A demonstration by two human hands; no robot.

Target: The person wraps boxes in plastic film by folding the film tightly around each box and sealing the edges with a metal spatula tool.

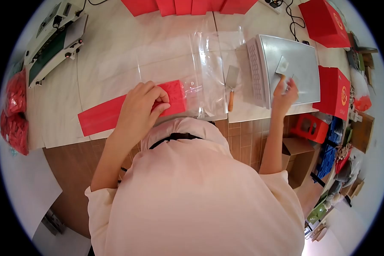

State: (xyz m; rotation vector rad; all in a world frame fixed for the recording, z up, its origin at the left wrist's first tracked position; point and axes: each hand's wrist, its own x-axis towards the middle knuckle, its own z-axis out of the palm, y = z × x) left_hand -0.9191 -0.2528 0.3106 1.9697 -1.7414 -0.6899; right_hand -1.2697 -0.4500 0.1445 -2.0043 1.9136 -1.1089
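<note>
Currently, red piece: the long red piece (pixel 102 116) lies on the table (pixel 111 64), left of the metal-topped unit (pixel 294 83), which is the landmark for every place below.
Left hand: left of the unit, the left hand (pixel 143 102) rests on the red piece, fingers bent and thumb close to the fingertips; whether they pinch an edge or only press, I cannot tell.
Right hand: above the unit's top, the right hand (pixel 285 94) has its fingers bent in a narrow gap near a small pale piece (pixel 282 65); blur hides whether anything is held.
Clear film: between red piece and unit, the clear film (pixel 211 59) is spread loose; its overlap with the red end, over or under, is unclear.
Scraper: just left of the unit, the scraper (pixel 231 79) lies untouched.
Done so far: red piece and film are laid out together, judging by their positions.
Left open: the work looks unfinished; the film's spread part encloses nothing visible, and the pale piece sits on the unit, well apart from the red one.
</note>
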